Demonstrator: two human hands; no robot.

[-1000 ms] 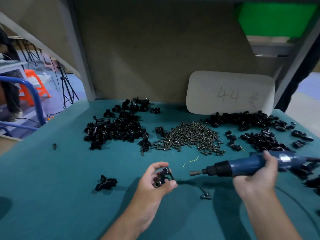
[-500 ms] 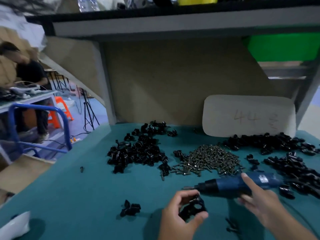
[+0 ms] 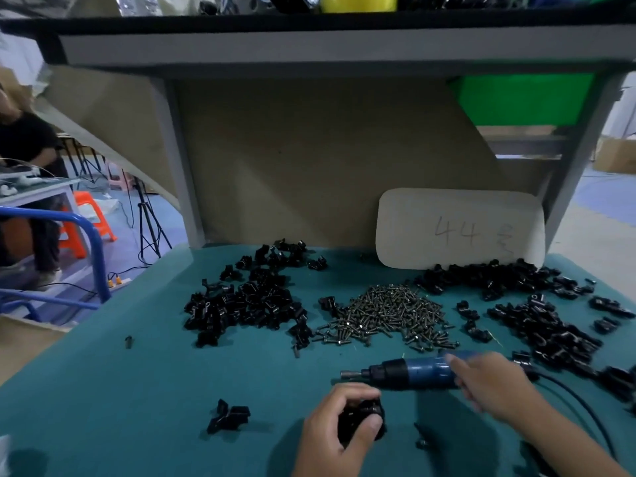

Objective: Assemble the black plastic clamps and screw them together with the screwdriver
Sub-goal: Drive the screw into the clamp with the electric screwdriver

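Loose clamp [image 3: 228, 415] lies on the mat [image 3: 103, 390] at left, halves pile [image 3: 246, 297] and screws [image 3: 385, 313] behind it. Left hand [image 3: 339, 432] has fingers and thumb curled round a clamp [image 3: 361, 420] at bottom centre; right hand [image 3: 488, 383] is blurred on the screwdriver [image 3: 409, 373], fingers seemingly wrapped on its body. Step looks like pre-screwing: next, line the bit up with the held clamp's screw, which can't be made out.

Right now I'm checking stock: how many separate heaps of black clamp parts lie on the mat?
2 heaps: left heap left of the screw pile, right heap right of it, below the 44 card. Loose strays lie around; some may sit outside the frame.
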